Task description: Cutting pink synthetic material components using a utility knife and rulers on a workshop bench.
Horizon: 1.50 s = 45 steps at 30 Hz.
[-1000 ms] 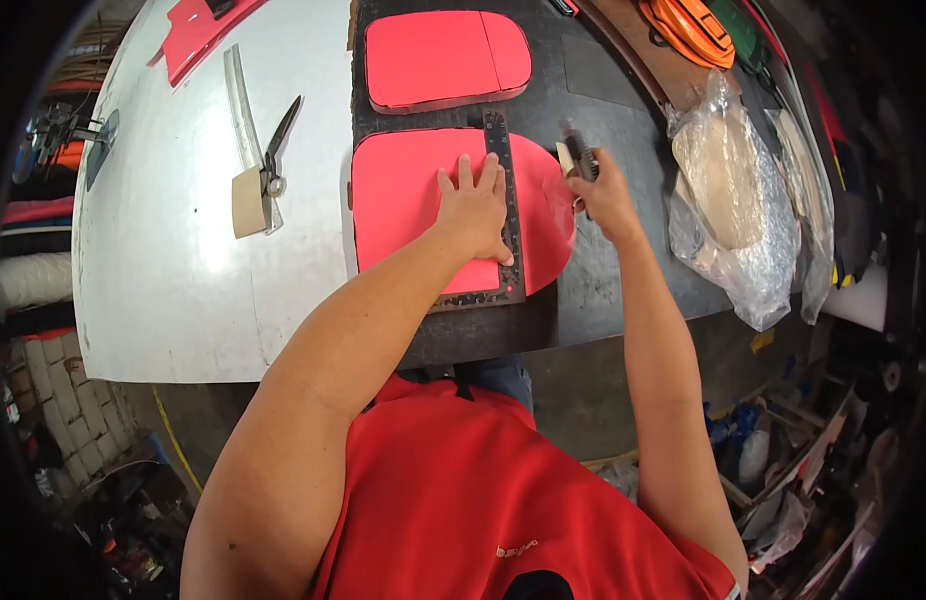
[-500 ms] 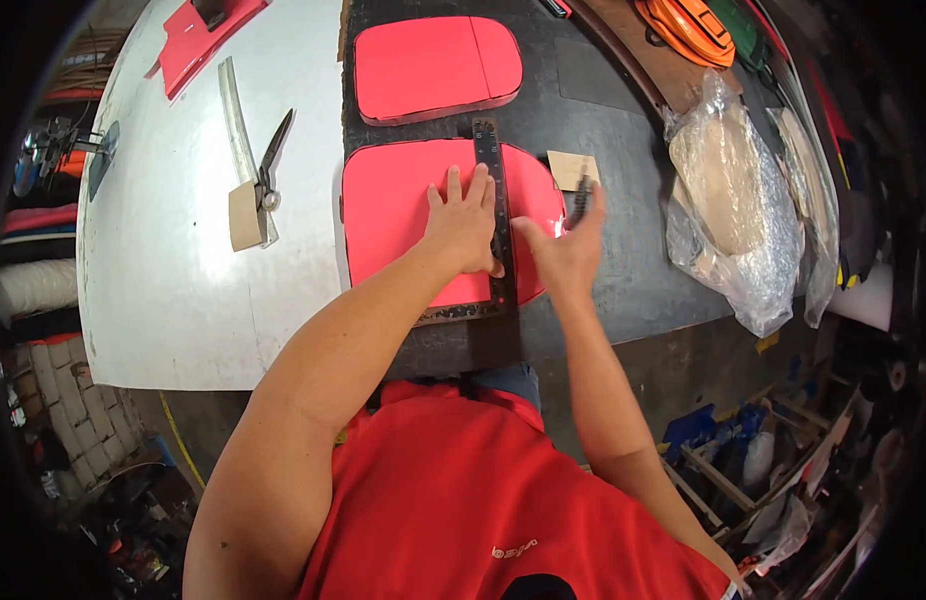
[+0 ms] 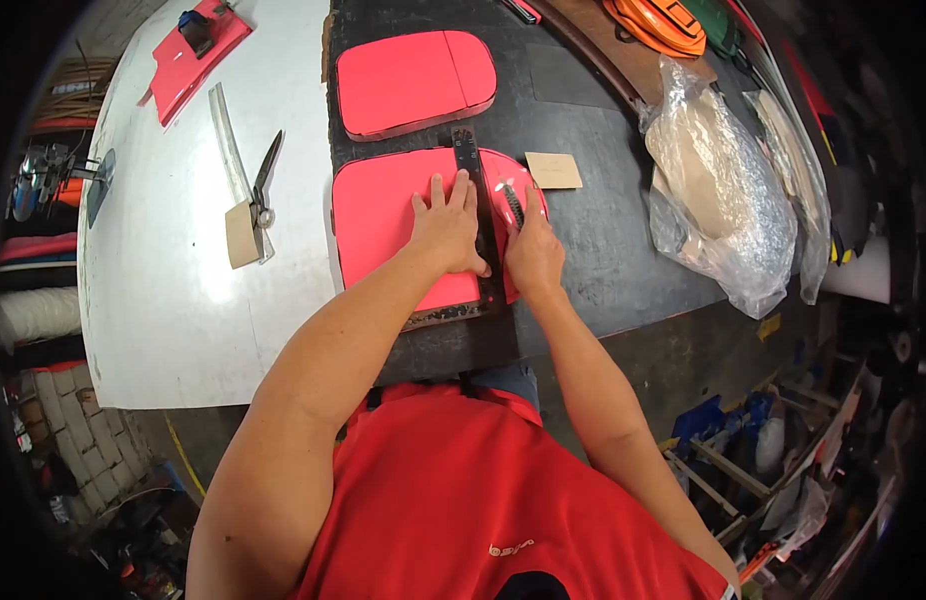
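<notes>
My left hand [image 3: 446, 230] lies with its fingers spread on a pink rounded pad [image 3: 378, 205], its right edge against a dark metal L-shaped square [image 3: 467, 150]. The square's long arm runs across the pad and its short arm lies along the near edge. Beyond the square, my right hand [image 3: 536, 252] is closed around a slim, dark, ridged hand tool [image 3: 514, 206] over the pad's right end. The tool's tip and exact kind are not clear. Farther back lies a second pink pad [image 3: 403, 80] with a thin line across its right part.
Scissors [image 3: 268, 165], a metal strip [image 3: 229, 140] and a tan card [image 3: 242, 236] lie on the white left side. Another tan card [image 3: 554, 170] is right of the pad. Bubble-wrapped pieces [image 3: 723, 185] and an orange bag [image 3: 668, 25] are at the right.
My right hand has moved left with the dark tool, from beside the tan card to over the pad's right end, near the square. My left hand stays on the pad. The view has shifted slightly.
</notes>
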Motion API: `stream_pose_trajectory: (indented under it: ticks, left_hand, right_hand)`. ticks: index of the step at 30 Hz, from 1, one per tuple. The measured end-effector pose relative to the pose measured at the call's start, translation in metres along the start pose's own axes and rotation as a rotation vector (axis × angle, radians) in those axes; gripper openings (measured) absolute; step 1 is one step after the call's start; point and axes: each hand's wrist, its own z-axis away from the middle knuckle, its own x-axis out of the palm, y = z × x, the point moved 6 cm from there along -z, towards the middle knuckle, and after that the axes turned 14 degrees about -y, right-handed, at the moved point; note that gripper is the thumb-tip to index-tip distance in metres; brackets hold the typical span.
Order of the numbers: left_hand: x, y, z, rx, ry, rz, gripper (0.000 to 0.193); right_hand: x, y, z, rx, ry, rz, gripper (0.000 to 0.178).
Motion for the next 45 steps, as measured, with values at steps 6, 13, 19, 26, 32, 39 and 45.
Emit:
stream_pose_trajectory:
  ticks: [6, 13, 19, 26, 32, 39, 45]
  left_hand:
    - [-0.001, -0.004, 0.004, -0.028, -0.020, -0.012, 0.134]
    - [-0.004, 0.002, 0.000, -0.012, -0.026, -0.019, 0.133]
    - [-0.002, -0.004, 0.005, -0.020, -0.017, -0.008, 0.134]
    - [-0.006, 0.005, 0.005, 0.012, 0.000, 0.036, 0.134]
    - [-0.003, 0.000, 0.004, 0.015, -0.038, -0.008, 0.130]
    - [0.007, -0.003, -0.003, 0.042, 0.052, -0.032, 0.102]
    - [0.004, -0.003, -0.004, 0.007, 0.099, -0.064, 0.101]
  right_hand:
    - [-0.048, 0.065, -0.016, 0.078, 0.168, -0.531, 0.061]
    - [-0.055, 0.202, 0.001, 0.532, 0.341, -1.057, 0.042]
    - [-0.108, 0.030, 0.020, 0.051, 0.189, -0.567, 0.056]
    - [-0.017, -0.038, -0.029, 0.001, -0.221, -0.128, 0.058]
    - [-0.014, -0.052, -0.050, 0.019, -0.253, -0.023, 0.052]
    - [-0.018, -0.058, -0.078, 0.052, -0.455, 0.160, 0.048]
    - [-0.020, -0.058, -0.080, 0.082, -0.577, 0.106, 0.044]
